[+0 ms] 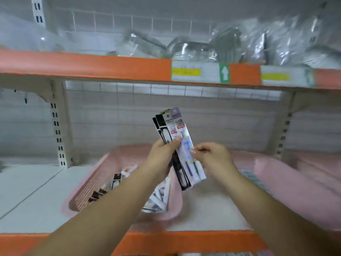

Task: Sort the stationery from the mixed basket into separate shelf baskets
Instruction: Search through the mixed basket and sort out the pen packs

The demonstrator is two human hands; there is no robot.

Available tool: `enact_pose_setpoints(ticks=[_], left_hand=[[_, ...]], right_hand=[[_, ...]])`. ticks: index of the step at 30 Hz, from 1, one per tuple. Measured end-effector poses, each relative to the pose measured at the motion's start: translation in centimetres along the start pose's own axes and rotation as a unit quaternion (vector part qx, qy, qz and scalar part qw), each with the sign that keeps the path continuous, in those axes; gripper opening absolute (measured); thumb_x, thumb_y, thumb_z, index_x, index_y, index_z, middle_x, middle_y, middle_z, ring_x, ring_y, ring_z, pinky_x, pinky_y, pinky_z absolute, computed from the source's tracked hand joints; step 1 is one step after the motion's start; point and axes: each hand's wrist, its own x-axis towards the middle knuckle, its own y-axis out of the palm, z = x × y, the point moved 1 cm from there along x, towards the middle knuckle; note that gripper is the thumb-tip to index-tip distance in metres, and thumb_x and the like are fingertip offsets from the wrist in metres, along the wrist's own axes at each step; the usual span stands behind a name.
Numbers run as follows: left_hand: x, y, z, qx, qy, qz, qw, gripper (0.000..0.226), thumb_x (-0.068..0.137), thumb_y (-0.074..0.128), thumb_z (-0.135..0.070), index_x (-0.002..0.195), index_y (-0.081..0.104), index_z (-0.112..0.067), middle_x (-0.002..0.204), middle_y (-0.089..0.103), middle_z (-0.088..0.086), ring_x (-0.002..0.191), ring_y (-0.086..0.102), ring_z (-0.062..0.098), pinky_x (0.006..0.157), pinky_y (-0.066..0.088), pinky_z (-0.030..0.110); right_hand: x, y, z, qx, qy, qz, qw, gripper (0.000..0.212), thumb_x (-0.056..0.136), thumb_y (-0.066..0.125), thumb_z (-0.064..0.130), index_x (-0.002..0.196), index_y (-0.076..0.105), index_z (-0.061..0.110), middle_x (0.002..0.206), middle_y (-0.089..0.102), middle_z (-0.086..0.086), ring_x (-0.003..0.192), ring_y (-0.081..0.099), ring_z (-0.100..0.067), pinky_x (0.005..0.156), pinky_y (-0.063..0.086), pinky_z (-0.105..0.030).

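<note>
We hold a fan of long flat carded pen packets (175, 130) just above the right end of the pink mesh plastic basket (86, 183). Our left hand (162, 156) grips the fan, thumb across its front. Our right hand (212, 157) pinches the edge of the front lilac packet (187, 145). Pulling that one could drag its neighbours loose, dropping them unsorted into the basket.

orange-edged shelves (83, 64), grey slatted wall (166, 115).
</note>
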Motion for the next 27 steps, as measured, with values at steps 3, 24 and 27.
enact_pose_setpoints(ticks=[3, 24, 27], left_hand=[[-1.9, 6.4, 1.8, -0.046, -0.021, 0.072, 0.996, 0.015, 0.095, 0.046, -0.01, 0.099, 0.06, -0.006, 0.08, 0.066, 0.008, 0.062, 0.065, 0.016, 0.059, 0.056, 0.023], [-9.3, 40.3, 14.4, 0.004, -0.122, 0.304, 0.945, 0.013, 0.09, 0.056, -0.002, 0.082, 0.061, -0.01, 0.061, 0.068, -0.005, 0.052, 0.064, 0.008, 0.056, 0.052, 0.022], [-9.9, 44.5, 16.4, 0.009, -0.13, 0.33, 0.935, 0.009, 0.09, 0.055, -0.002, 0.095, 0.061, -0.008, 0.076, 0.066, -0.001, 0.065, 0.063, 0.013, 0.061, 0.051, 0.026]], right_hand=[[-2.6, -5.6, -0.8, 0.0, 0.013, -0.05, 0.999, 0.026, 0.081, 0.067, 0.003, 0.061, 0.062, 0.02, 0.052, 0.057, 0.011, 0.051, 0.047, -0.001, 0.056, 0.037, -0.021], [-21.4, -39.7, -7.1, -0.551, 0.185, -0.27, 0.768, 0.034, 0.086, 0.05, 0.01, 0.118, 0.06, 0.012, 0.123, 0.056, -0.007, 0.112, 0.051, -0.027, 0.087, 0.043, -0.03], [-22.2, -43.9, -9.0, -0.587, 0.207, -0.257, 0.739, 0.032, 0.087, 0.05, 0.014, 0.118, 0.059, 0.013, 0.122, 0.056, -0.006, 0.112, 0.049, -0.028, 0.082, 0.044, -0.032]])
